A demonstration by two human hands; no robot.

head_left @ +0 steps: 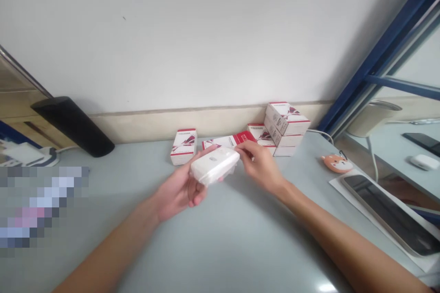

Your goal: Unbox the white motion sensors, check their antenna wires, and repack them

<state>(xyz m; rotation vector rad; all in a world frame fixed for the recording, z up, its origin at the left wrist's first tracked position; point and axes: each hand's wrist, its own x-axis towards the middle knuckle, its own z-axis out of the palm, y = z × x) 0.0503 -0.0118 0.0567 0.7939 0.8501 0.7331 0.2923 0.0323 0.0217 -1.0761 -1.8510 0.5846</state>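
Note:
My left hand [178, 194] is wrapped round a white, rounded, box-shaped device [211, 162] from below and the left side. A thin clear plastic bag [233, 161] covers the device, and a small grey mark shows on its top face. At the device's right end, my right hand [259, 162] is closed in a pinch on the bag's edge; the fingertips are partly hidden. Just behind lies a white and red carton [225, 141] with a red flap, partly covered by the hands and device.
One carton [184, 146] stands at the back left, a stack of cartons [287, 128] at the back right. Further right are an orange animal-faced case [337, 163] and a dark phone-like slab [392, 215] on paper. A black cylinder [74, 126] leans at left. A wall [206, 32] rises behind.

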